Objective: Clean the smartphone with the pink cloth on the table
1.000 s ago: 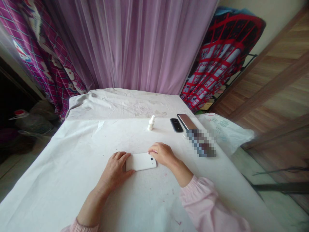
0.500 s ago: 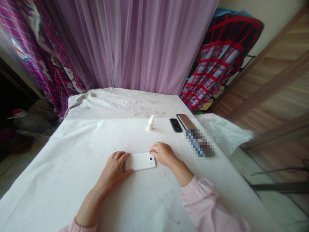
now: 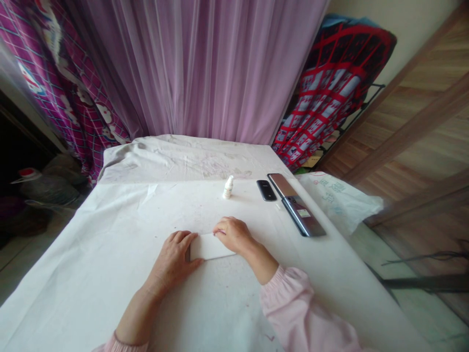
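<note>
A white phone [image 3: 207, 248] lies back side up on the white cloth. Its left end is between the thumb and fingers of my left hand [image 3: 178, 252], which steadies it on the table. My right hand [image 3: 233, 234] is closed in a pinch over the phone's right part, covering the camera end. Between those fingertips shows a bit of a thin purple piece [image 3: 217, 231], at the phone's far edge; its kind is too small to make out. Beyond the phone stands a small white bottle [image 3: 227, 187] with a pointed cap.
At the back right lie a small black phone [image 3: 266, 190], a rose-coloured phone [image 3: 281, 185] and a shiny dark phone [image 3: 304, 215] with a label. A plastic bag [image 3: 340, 198] hangs past the table's right edge. A purple curtain [image 3: 212, 73] closes off the far side.
My right hand has slid left along the phone's far edge with the purple piece, and now hides the camera. My left hand and the phone have stayed put.
</note>
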The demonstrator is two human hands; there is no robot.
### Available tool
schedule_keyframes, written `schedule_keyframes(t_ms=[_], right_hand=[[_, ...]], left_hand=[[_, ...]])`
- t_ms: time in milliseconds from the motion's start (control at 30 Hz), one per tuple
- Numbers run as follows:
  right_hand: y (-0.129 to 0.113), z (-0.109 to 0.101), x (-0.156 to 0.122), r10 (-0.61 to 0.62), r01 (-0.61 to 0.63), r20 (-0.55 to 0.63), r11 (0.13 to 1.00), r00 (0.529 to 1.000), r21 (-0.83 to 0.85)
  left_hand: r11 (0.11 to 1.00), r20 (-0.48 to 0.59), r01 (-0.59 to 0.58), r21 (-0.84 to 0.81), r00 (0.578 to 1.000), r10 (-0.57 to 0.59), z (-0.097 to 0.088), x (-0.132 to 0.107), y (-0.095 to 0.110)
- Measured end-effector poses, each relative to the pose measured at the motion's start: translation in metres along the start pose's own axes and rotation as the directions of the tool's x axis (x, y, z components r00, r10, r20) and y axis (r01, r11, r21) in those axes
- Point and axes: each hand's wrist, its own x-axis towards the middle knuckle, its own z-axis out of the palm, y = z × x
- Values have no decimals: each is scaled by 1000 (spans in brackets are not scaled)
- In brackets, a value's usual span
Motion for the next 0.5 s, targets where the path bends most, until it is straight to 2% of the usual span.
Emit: schedule_keyframes(t_ms=[233, 500], right_hand=[[7, -2, -2, 40, -40, 6, 998, 999, 56], [25, -7, -11, 87, -85, -11, 990, 996, 114]], left_hand=[[1000, 12, 1, -1, 1000, -1, -1, 1, -2], [1000, -3, -9, 0, 1000, 9, 1, -1, -4]])
